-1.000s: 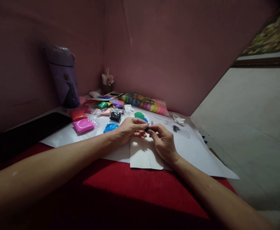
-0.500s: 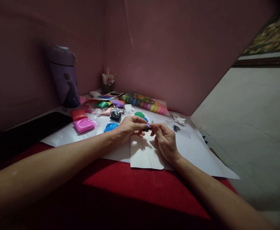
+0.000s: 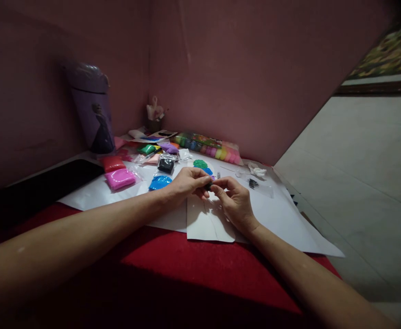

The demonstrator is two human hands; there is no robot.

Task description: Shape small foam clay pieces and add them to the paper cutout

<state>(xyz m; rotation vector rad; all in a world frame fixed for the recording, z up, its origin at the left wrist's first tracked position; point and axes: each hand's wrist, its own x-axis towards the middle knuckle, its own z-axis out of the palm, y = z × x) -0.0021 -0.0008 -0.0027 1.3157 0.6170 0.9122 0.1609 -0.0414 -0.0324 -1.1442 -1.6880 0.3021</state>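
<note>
Fingertips of the left hand and of the right hand meet near the middle of the view, both pinching one small dark piece between thumb and forefinger. The piece is held just above a white card; it looks nearly black, but the fingers cover most of it, so its full shape, the way it points and its long axis cannot be told. Just beyond the fingertips are a bit of purple, a blue shape and a bumpy green shape. Left of the hands, clear packets hold coloured material: a blue packet, a black packet, a bright pink packet and a red packet, with a green packet and a purple packet farther back. To the right, dark slivers lie near a crumpled white tissue. A long clear pack of many-coloured pieces lies near the wall. All this is on a large white sheet over red cloth. In the corner, a small dark cup holds pale upright items; at far left stands a tall purple container printed with a figure, its contents hidden.
</note>
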